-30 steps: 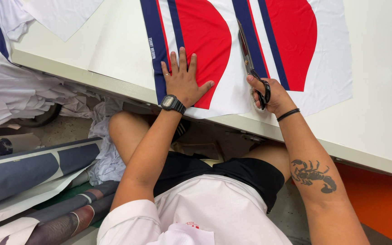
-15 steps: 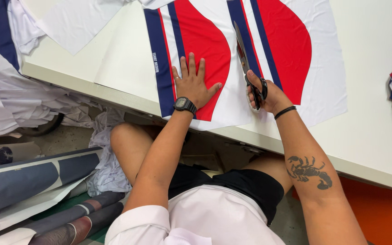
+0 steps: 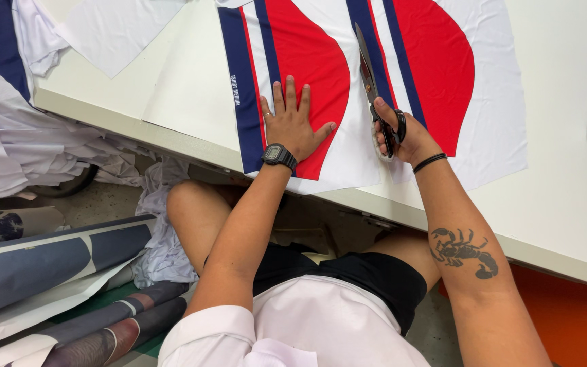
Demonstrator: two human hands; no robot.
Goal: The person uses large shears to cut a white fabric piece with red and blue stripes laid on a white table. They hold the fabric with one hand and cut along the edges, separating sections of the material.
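1. Printed fabric sheet, white with red curved panels and navy stripes, lies flat on the white surface, its near edge hanging just over the rim.
2. Left hand: fingers spread, palm pressed flat on the red panel, pinning the cloth.
3. Right hand: grip closed through the handles of the scissors; blades run away from the body along the white strip between the two red panels.
4. Judgement: keep the left palm close beside the cut line so the cloth stays taut; keep the blades in the white gap, low on the surface.
5. Loose white offcuts lie at far left.
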